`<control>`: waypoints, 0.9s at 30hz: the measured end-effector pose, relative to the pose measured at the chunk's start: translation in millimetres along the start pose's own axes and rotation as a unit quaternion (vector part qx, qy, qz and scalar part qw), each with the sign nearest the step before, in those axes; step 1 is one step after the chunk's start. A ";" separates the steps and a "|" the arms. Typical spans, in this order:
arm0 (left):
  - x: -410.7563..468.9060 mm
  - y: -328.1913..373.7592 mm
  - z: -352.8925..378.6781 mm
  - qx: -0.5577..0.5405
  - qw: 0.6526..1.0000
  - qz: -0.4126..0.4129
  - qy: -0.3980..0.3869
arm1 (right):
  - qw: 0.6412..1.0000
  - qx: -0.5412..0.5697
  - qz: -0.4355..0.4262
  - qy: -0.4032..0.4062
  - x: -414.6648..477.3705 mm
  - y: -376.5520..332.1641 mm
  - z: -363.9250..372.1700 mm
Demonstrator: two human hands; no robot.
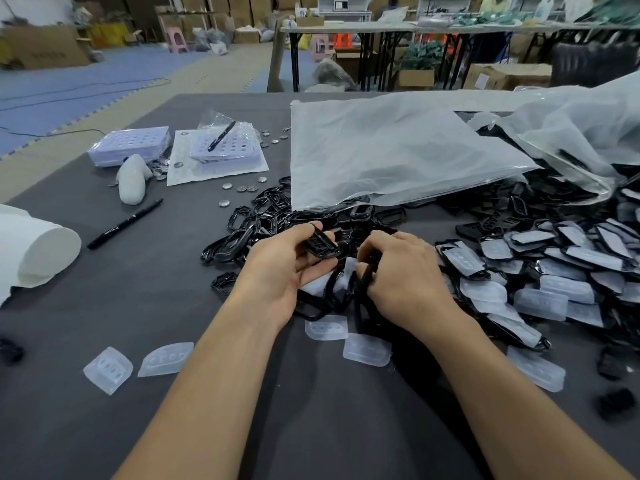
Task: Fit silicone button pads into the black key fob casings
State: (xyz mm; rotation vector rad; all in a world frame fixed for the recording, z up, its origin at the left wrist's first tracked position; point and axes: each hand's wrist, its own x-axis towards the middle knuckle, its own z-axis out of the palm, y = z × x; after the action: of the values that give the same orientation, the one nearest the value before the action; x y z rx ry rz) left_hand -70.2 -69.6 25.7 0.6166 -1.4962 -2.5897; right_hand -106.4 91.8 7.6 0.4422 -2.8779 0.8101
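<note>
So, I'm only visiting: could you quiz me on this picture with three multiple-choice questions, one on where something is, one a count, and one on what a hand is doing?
1. The heap of casings already fitted with pads lies:
A. on the person's left
B. on the person's right
C. on the floor

2. How many loose pads lie on the table to the left of the left forearm?
A. none
B. two
C. six

3. What does the left hand have in its grip?
A. a black casing
B. a pen
C. nothing

Answers:
1 B, since the heap fills the right side of the table.
2 B, since two translucent pads lie side by side there.
3 A, since thumb and fingers hold one black casing.
</note>
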 end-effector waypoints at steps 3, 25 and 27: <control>1.9 -0.8 -3.3 0.035 0.999 0.012 0.004 | 1.000 -0.001 -0.010 -0.001 0.6 -2.6 3.8; -14.0 -21.4 18.1 0.204 0.975 0.078 -0.036 | 0.842 0.527 0.040 0.106 -12.1 -9.1 -7.6; -14.0 -21.3 18.4 0.214 0.973 0.083 -0.039 | 0.833 0.541 0.060 0.099 -11.3 -9.3 -7.9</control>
State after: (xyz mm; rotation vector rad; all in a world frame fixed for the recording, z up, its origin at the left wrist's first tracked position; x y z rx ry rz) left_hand -61.9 -39.9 19.9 0.4019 -2.0561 -2.2013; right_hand -92.6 91.1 16.8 0.2136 -1.9829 2.3009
